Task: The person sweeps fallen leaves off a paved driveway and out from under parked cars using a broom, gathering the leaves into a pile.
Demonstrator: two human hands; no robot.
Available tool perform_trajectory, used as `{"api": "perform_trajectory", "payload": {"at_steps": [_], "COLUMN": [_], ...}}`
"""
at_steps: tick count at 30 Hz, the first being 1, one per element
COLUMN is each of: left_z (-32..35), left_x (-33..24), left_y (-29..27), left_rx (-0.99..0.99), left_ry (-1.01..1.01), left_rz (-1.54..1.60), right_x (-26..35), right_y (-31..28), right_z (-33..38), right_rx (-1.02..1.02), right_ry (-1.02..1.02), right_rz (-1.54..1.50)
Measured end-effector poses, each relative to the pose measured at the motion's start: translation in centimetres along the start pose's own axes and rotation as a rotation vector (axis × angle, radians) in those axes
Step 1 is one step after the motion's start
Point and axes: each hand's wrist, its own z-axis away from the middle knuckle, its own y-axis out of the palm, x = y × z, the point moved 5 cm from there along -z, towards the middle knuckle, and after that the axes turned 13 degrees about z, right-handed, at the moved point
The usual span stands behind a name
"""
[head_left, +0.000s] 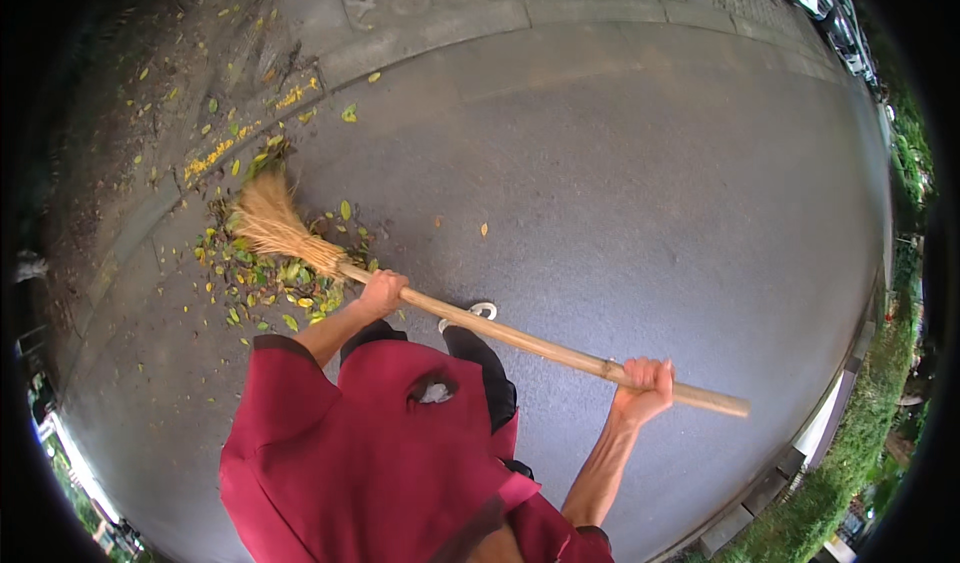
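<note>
While the left hand [382, 293] grips the broom [520, 337] just behind its head, I've got the right hand [645, 393] clenched round the shaft [570, 354] near its right end. Out far left, blurred straw bristles [275, 223] rest among green and yellow leaves [290, 274], beside a yellow-marked kerb [215, 155], on grey road [620, 183].

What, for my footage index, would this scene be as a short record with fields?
Tool: broom with straw bristles and wooden handle
Left hand: closed around the handle near the bristles
Right hand: closed around the handle nearer its free end
Leaves: green and yellow, lying around the bristles
Ground: grey road beside a curb
Clothing: dark red garment
</note>
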Motion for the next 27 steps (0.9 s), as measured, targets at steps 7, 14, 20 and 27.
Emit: {"api": "perform_trajectory", "payload": {"at_steps": [7,14,20,27], "left_z": [-2.1,-16.3,-16.6,6.9], "left_x": [-14.1,-20.9,-2.6,21.5], "left_y": [-5.5,-6.0,-8.5,-14.3], "left_rx": [-0.057,-0.175,-0.107,-0.212], "left_ry": [0.285,0.77,0.563,0.017], "left_rz": [-0.035,0.332,0.299,0.168], "right_x": [10.5,17.7,9.5,-4.2], "right_y": [-9.2,-5.7,10.0,25.0], "right_z": [1.6,16.6,15.9,17.4], "right_rx": [-0.062,-0.445,-0.396,0.244], "right_ry": [-0.259,-0.591,-0.503,-0.225], "right_rz": [-0.12,0.017,-0.031,-0.104]}}
